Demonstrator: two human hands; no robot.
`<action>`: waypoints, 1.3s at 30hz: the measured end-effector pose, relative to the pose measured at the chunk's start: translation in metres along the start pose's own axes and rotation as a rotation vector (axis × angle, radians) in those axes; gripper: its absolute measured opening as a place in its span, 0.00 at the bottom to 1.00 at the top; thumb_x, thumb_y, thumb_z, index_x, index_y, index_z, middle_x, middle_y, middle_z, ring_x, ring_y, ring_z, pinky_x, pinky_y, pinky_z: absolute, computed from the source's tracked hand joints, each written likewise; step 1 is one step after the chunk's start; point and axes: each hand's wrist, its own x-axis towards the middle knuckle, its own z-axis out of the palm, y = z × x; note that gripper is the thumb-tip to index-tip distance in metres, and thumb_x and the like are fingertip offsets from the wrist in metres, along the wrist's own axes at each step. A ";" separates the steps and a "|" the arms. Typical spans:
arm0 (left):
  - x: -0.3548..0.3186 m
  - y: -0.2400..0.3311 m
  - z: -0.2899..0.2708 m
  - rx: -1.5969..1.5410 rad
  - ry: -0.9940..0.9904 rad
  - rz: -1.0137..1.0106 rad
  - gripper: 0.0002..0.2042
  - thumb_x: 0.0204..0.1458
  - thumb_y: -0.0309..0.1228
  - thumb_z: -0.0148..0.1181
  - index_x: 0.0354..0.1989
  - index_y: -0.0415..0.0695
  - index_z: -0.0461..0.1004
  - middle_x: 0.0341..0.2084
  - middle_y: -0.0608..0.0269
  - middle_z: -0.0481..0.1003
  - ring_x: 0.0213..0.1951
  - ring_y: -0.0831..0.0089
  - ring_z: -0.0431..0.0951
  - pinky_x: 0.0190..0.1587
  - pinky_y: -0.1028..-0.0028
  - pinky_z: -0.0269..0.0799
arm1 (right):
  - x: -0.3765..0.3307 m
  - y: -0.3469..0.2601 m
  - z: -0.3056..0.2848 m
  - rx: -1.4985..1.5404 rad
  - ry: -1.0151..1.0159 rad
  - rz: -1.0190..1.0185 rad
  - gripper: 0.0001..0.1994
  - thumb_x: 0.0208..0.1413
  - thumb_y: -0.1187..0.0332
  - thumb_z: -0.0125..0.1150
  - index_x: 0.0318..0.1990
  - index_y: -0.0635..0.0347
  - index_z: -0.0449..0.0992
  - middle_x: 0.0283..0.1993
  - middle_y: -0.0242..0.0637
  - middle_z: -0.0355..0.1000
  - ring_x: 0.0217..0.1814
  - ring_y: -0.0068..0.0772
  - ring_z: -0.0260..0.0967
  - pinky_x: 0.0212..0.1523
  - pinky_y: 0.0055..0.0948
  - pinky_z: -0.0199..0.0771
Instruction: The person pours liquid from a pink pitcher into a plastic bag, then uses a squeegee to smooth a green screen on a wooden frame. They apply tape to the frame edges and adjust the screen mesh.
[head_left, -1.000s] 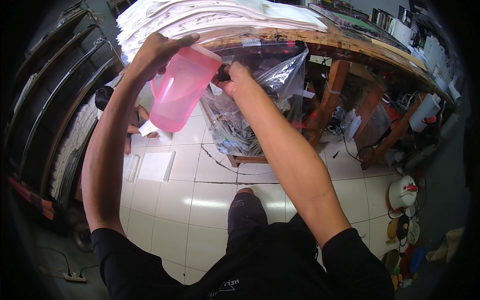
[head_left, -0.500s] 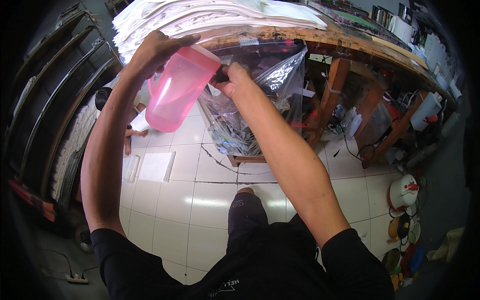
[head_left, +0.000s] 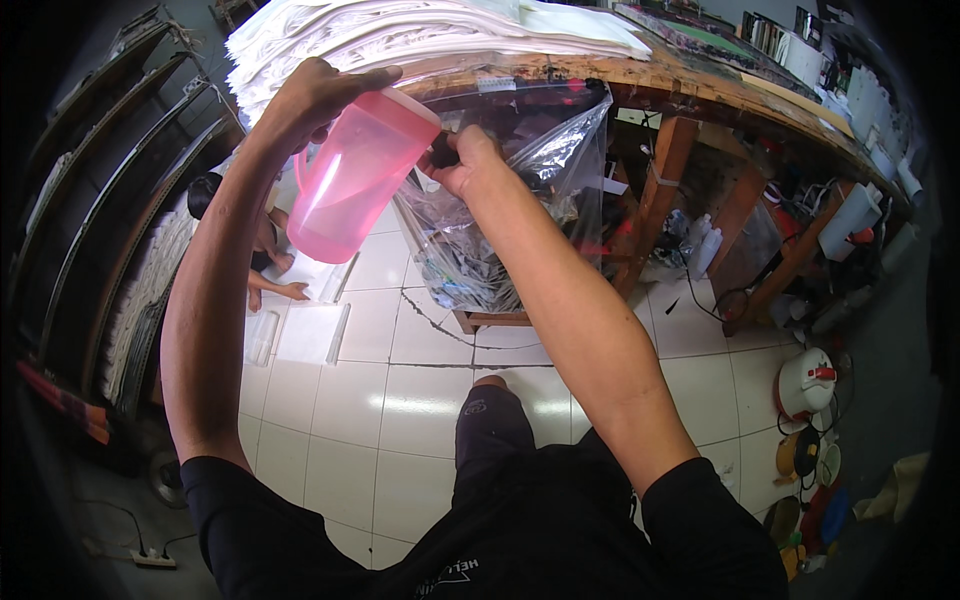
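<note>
As seen from the head camera, the left hand sits in the upper left of the frame, its grip closed over the top and handle side of a translucent pink jug; the jug is tilted, its base toward the lower left and its rim toward the upper centre; the right hand is at upper centre, its grip pinched shut on the mouth of a clear plastic bag; the jug's rim touches or lies just beside that mouth; the bag hangs below the edge of the wooden tabletop, which carries a tall stack of white sheets; another person crouches on the white tiled floor at centre left.
</note>
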 end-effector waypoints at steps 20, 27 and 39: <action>-0.009 -0.014 -0.001 -0.147 0.080 -0.064 0.33 0.50 0.62 0.69 0.12 0.43 0.71 0.07 0.69 0.62 0.10 0.77 0.64 0.14 0.72 0.61 | 0.002 -0.002 -0.004 -0.186 0.130 -0.163 0.06 0.63 0.76 0.57 0.32 0.63 0.71 0.21 0.34 0.62 0.17 0.26 0.59 0.19 0.28 0.72; -0.012 -0.010 -0.006 -0.177 0.075 -0.056 0.33 0.49 0.62 0.70 0.11 0.44 0.70 0.06 0.70 0.61 0.10 0.78 0.64 0.14 0.72 0.61 | 0.007 0.005 -0.006 -0.154 0.068 -0.128 0.03 0.61 0.81 0.54 0.34 0.65 0.71 0.24 0.37 0.65 0.23 0.31 0.65 0.30 0.35 0.84; -0.005 -0.016 0.001 -0.130 0.035 -0.015 0.34 0.48 0.65 0.68 0.14 0.41 0.74 0.07 0.69 0.63 0.10 0.78 0.66 0.14 0.72 0.61 | 0.008 0.002 -0.006 -0.053 -0.062 -0.016 0.15 0.68 0.63 0.37 0.50 0.63 0.66 0.40 0.45 0.72 0.41 0.41 0.71 0.39 0.46 0.72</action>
